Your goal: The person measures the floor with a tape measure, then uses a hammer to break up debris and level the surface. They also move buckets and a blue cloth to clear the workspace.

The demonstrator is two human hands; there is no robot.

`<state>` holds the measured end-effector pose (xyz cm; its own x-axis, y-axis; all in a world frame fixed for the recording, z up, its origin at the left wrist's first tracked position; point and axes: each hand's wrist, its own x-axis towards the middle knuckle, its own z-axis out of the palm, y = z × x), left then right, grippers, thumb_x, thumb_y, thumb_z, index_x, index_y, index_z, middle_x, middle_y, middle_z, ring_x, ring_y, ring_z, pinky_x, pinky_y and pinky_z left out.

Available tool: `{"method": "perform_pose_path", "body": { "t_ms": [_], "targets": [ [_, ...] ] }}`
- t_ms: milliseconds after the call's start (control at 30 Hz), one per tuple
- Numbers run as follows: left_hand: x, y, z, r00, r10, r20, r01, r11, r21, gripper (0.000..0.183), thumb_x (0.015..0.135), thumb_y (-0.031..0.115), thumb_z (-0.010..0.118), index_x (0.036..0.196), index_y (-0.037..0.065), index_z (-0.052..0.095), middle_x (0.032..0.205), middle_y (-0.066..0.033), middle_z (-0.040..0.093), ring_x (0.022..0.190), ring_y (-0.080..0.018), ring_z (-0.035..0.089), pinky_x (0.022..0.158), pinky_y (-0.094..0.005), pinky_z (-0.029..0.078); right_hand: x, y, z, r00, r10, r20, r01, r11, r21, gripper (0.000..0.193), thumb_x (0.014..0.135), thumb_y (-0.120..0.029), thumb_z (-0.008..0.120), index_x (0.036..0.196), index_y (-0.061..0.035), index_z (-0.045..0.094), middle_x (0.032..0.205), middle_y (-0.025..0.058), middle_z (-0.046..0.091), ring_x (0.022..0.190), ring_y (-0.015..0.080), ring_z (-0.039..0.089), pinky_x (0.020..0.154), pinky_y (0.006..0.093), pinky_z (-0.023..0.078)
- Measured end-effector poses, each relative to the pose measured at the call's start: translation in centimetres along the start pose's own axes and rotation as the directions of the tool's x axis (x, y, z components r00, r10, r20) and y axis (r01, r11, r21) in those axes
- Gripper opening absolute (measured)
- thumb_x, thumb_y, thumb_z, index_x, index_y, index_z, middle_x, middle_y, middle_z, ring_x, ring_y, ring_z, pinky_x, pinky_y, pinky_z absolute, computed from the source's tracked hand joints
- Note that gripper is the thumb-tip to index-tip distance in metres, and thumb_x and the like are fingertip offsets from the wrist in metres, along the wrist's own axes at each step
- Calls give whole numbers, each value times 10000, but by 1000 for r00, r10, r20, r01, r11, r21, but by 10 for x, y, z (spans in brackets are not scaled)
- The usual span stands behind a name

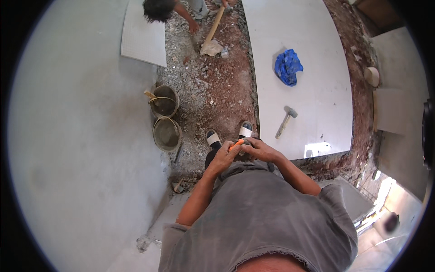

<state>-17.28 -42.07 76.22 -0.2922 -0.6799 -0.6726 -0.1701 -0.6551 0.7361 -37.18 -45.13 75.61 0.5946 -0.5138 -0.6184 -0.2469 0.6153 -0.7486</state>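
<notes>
In front of my waist, my left hand [223,157] is closed on a small, narrow orange object [237,144], its kind too small to make out. My right hand [262,150] meets it there, with bent fingers close to the orange end. What those right fingers grip, if anything, is hidden. Beyond my right hand, a mallet with a grey head [291,112] lies on a large pale slab [312,95]. Farther up the same slab sits a crumpled blue plastic bag [288,68].
Two buckets [166,134] stand by the left wall, the farther with a wooden-handled tool. A person [181,11] bends over the rubble floor [226,86] near a long wooden handle [215,25]. A white panel [144,38] leans left; a round pale container [371,76] stands right.
</notes>
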Motion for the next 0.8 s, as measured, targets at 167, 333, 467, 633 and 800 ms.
{"method": "perform_pose_path", "body": {
  "t_ms": [167,333,467,633,800],
  "targets": [
    [2,-8,6,999,34,-3,-34,991,-133,448,926,416,556,1100,3,544,871,-39,574,743,-95,551,649,-247,464,-2,11,-6,999,-27,-33,26,999,-31,484,940,-394,517,1243,-16,485,925,48,591,763,106,570,634,246,482],
    [-3,-29,4,991,36,-125,-60,980,-188,500,885,432,615,1128,2,538,910,-54,591,752,-89,561,652,-241,470,12,4,5,1000,-24,-12,22,987,-160,466,948,-369,508,1248,-13,484,959,60,601,793,119,579,646,249,488],
    [-19,-52,-9,960,39,-278,-141,923,-358,483,874,414,641,1102,-6,568,907,-36,596,745,-79,555,638,-235,464,36,-18,25,996,11,88,17,954,-301,476,948,-355,511,1256,6,474,980,80,603,805,118,573,679,257,481],
    [-47,-82,-24,823,35,-566,-354,812,-465,395,898,351,626,1085,4,591,919,-14,606,796,-63,548,698,-222,455,68,-48,72,957,66,281,102,834,-542,470,940,-333,522,1244,22,471,995,109,605,851,156,583,745,303,480],
    [-84,-125,-33,694,-36,-719,-581,561,-590,290,920,283,593,1047,22,607,923,-15,607,830,-61,549,741,-219,454,100,-48,134,885,110,453,252,704,-664,455,941,-355,518,1208,14,506,985,150,606,876,210,600,784,338,464]
  ]
}}
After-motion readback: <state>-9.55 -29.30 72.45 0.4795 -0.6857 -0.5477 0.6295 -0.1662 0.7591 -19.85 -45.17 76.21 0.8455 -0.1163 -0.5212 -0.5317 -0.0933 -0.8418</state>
